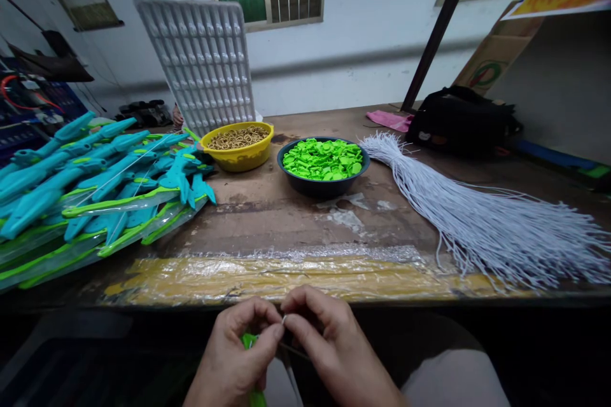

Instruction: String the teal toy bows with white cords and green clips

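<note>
Cords point(501, 232) at two o'clock, dark bowl point(323, 188) twelve, turquoise parts point(123, 173) ten; your left hand point(233, 343) grips green plastic point(248, 340), right hand point(331, 337) string point(284, 320).

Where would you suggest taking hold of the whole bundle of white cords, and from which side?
I'd likely grip the white cord bundle around its narrow neck beside the dark bowl, coming from the near side: strands gather there but fan out loosely rightward.
</note>
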Tool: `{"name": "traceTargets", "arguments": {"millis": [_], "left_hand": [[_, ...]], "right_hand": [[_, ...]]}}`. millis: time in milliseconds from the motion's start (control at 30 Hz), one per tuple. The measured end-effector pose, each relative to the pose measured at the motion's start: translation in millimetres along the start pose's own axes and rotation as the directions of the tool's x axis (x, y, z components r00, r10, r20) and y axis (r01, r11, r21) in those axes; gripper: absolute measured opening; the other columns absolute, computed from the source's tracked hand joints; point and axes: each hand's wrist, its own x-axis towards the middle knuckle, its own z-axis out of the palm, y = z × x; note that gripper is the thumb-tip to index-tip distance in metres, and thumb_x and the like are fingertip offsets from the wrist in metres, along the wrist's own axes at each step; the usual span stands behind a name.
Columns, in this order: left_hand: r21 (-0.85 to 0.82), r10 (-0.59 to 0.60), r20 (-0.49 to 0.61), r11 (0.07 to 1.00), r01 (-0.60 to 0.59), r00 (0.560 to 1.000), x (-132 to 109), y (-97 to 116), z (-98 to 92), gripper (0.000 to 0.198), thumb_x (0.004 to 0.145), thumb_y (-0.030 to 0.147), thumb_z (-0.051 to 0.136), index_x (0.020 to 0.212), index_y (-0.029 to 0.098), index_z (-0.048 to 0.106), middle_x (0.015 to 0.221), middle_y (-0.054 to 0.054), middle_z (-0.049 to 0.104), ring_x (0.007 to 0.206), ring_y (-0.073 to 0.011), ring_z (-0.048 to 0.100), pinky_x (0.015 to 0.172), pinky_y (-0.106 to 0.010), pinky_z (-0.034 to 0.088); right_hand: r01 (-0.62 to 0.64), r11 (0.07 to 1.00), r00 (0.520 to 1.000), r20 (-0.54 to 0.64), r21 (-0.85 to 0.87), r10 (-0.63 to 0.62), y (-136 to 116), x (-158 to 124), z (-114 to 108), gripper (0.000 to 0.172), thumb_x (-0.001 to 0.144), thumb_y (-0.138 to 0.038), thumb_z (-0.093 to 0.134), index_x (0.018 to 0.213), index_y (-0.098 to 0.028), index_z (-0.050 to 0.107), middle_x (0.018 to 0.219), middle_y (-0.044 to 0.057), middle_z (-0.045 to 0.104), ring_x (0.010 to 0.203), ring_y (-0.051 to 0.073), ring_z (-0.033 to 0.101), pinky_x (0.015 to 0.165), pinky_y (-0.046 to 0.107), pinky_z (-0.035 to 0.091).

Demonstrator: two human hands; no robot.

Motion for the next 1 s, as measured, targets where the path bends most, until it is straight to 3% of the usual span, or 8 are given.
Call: {"name": "traceTargets", "arguments": {"millis": [67,133,233,367,467,700,867,1000], "left_hand": [[-0.047,-0.026,0.081,0.998,0.03,0.996,2.7,-3.4,-4.8,0.032,0.074,0.042,0.08,0.07,0.015,0.063,0.049,0.006,0.05,0.031,-0.0034,0.04,0.033,-0.013,0.031],[-0.111,-0.052,0.177,0.991,0.072,0.983,6.5,-7.9,-9.9,0.038,0.076,0.049,0.079,0.074,0.016,0.061,0.045,0.008,0.047,0.03,-0.0046,0.04,0.033,-0.013,0.03],[-0.235,-0.07,0.273,0.962,0.137,0.959,11.8,-13.7,-14.4,0.042,0.073,0.053,0.081,0.075,0.017,0.059,0.042,0.011,0.041,0.029,-0.0033,0.034,0.032,-0.013,0.031],[-0.383,-0.034,0.383,0.903,0.193,0.923,14.5,-17.3,-14.7,0.043,0.071,0.053,0.084,0.074,0.018,0.058,0.039,0.013,0.036,0.028,-0.0013,0.025,0.03,-0.013,0.032],[-0.4,-0.033,0.386,0.895,0.199,0.922,14.6,-20.1,-15.3,0.043,0.072,0.053,0.083,0.075,0.018,0.058,0.039,0.012,0.04,0.027,-0.0016,0.029,0.03,-0.012,0.03],[-0.365,-0.028,0.306,0.92,0.145,0.952,12.1,-25.7,-16.1,0.038,0.077,0.05,0.08,0.074,0.017,0.061,0.039,0.01,0.041,0.028,-0.003,0.033,0.032,-0.011,0.022],[-0.282,-0.028,0.201,0.956,0.085,0.979,6.0,-18.6,-12.7,0.04,0.079,0.054,0.078,0.076,0.017,0.063,0.043,0.008,0.046,0.031,-0.004,0.039,0.034,-0.012,0.027],[-0.364,-0.028,0.261,0.923,0.125,0.965,6.1,-15.4,-11.8,0.039,0.079,0.052,0.078,0.075,0.017,0.062,0.039,0.01,0.04,0.03,-0.0027,0.031,0.032,-0.012,0.03]], "right_hand": [[-0.076,0.993,0.997,-0.023,0.091,0.079,4.3,-0.1,2.1,0.008,0.089,-0.014,0.056,0.084,-0.02,0.058,0.077,-0.003,0.057,0.071,0.012,0.054,0.066,0.021,0.043],[-0.058,0.993,0.996,-0.057,0.103,0.064,10.4,-2.2,6.5,0.01,0.092,-0.016,0.056,0.083,-0.019,0.057,0.075,-0.003,0.055,0.068,0.012,0.052,0.064,0.021,0.043],[0.12,0.993,0.989,-0.08,-0.02,-0.121,16.5,-6.9,13.1,0.016,0.097,-0.016,0.052,0.082,-0.019,0.057,0.078,0.0,0.057,0.071,0.013,0.055,0.066,0.022,0.043],[0.353,0.925,0.929,-0.06,-0.141,-0.364,16.8,-10.7,17.5,0.018,0.1,-0.009,0.044,0.097,-0.019,0.059,0.088,0.003,0.059,0.082,0.015,0.058,0.074,0.026,0.046],[0.389,0.905,0.912,-0.069,-0.172,-0.405,15.4,-10.7,17.8,0.019,0.1,-0.007,0.045,0.102,-0.019,0.059,0.09,0.004,0.059,0.084,0.016,0.058,0.075,0.027,0.046],[0.456,0.822,0.854,-0.092,-0.34,-0.512,15.5,-8.7,18.2,0.017,0.096,-0.004,0.047,0.091,-0.018,0.055,0.079,0.003,0.057,0.074,0.016,0.055,0.066,0.028,0.042],[0.325,0.933,0.93,-0.125,-0.155,-0.345,13.7,-9.5,21.0,0.017,0.1,-0.012,0.044,0.093,-0.018,0.058,0.085,0.004,0.059,0.079,0.016,0.058,0.07,0.027,0.048],[0.171,0.983,0.978,-0.135,0.07,-0.16,10.1,-10.1,22.0,0.014,0.1,-0.02,0.05,0.093,-0.019,0.062,0.087,0.003,0.06,0.081,0.015,0.061,0.073,0.024,0.05]]}}
